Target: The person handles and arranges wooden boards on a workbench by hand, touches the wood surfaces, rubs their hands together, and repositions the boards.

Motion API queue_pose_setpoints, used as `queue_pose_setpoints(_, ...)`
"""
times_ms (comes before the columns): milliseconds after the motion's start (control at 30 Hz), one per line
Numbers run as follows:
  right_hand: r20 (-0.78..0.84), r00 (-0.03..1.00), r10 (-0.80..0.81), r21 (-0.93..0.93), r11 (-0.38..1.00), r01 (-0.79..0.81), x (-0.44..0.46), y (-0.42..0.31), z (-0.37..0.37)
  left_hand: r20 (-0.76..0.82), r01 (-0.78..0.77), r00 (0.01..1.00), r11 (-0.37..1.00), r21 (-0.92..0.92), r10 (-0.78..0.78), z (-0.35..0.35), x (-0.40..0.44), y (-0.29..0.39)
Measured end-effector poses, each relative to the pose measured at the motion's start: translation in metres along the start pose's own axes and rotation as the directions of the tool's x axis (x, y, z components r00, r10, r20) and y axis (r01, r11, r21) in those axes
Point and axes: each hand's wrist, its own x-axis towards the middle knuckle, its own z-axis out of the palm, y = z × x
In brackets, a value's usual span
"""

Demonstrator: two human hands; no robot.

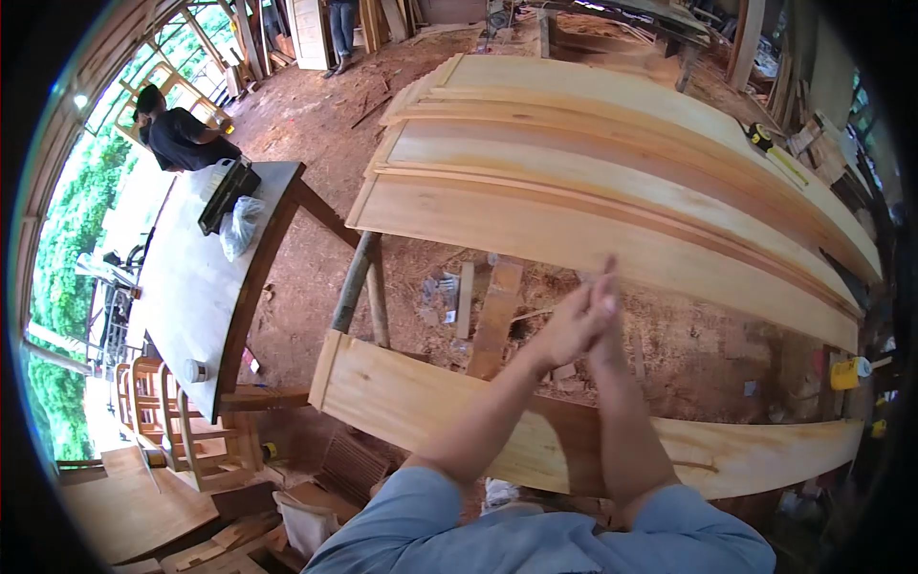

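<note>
My left hand point(567, 325) and my right hand point(604, 316) are pressed together at the palms, with fingers stretched out and blurred at the tips. No object shows between them. They are over the gap between a near curved wooden panel point(382, 381) and a larger stack of long panels point(478, 206) beyond it. Both forearms pass above the near panel, which lies close to my body. The far panels have raised strips along their edges. A yellow tape measure point(760, 137) rests on them at the upper right, with its blade partly out.
A table point(186, 277) at left holds a dark tray point(228, 196), a plastic bag point(241, 228) and a small round container point(196, 371). A person point(186, 134) is behind it. Another person's legs point(342, 33) show at the top. A yellow container point(846, 373) is at right.
</note>
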Motion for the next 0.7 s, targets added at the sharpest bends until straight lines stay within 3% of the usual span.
queue_pose_setpoints(67, 0.072, 0.997, -0.022, 0.009, 1.0, 0.021, -0.01, -0.001, 0.016, -0.141, -0.195, 0.972, 0.98, -0.024, 0.19, -0.01, 0.002, 0.003)
queue_pose_setpoints(167, 0.052, 0.998, 0.028, 0.081, 0.996, -0.032, -0.003, -0.01, 0.009, -0.087, -0.265, 0.961, 0.964, -0.012, 0.263, -0.01, 0.001, 0.01)
queue_pose_setpoints(267, -0.035, 0.982, 0.187, 0.273, 0.947, -0.17, 0.01, -0.015, -0.019, 0.056, -0.289, 0.956, 0.957, 0.013, 0.288, 0.015, 0.002, 0.018)
queue_pose_setpoints(300, -0.098, 0.961, 0.259, 0.355, 0.911, -0.209, 0.009, -0.024, -0.017, 0.073, -0.248, 0.968, 0.961, 0.12, 0.24, 0.017, -0.002, 0.017)
queue_pose_setpoints(333, -0.092, 0.96, 0.264, 0.361, 0.908, -0.215, 0.009, -0.025, -0.019, 0.068, -0.244, 0.969, 0.962, 0.126, 0.237, 0.016, -0.002, 0.015)
queue_pose_setpoints(400, -0.044, 0.952, 0.304, 0.475, 0.844, -0.248, 0.01, -0.025, -0.023, 0.131, -0.242, 0.961, 0.97, -0.035, 0.245, 0.007, 0.001, 0.012)
queue_pose_setpoints(467, -0.026, 0.95, 0.312, 0.482, 0.836, -0.262, 0.013, -0.024, -0.021, 0.144, -0.204, 0.969, 0.979, 0.017, 0.199, 0.006, 0.001, 0.006)
queue_pose_setpoints(533, -0.032, 0.927, 0.373, 0.505, 0.807, -0.307, 0.014, -0.023, -0.025, 0.128, -0.338, 0.941, 0.831, 0.442, 0.315, 0.013, 0.001, 0.006)
queue_pose_setpoints(567, -0.05, 0.916, 0.397, 0.5, 0.804, -0.321, 0.016, -0.022, -0.027, 0.212, -0.35, 0.936, 0.805, 0.479, 0.281, 0.011, 0.002, 0.007)
queue_pose_setpoints(700, -0.054, 0.929, 0.367, 0.566, 0.777, -0.274, 0.02, -0.017, -0.039, 0.236, -0.372, 0.928, 0.695, 0.615, 0.288, 0.016, 0.0, 0.008)
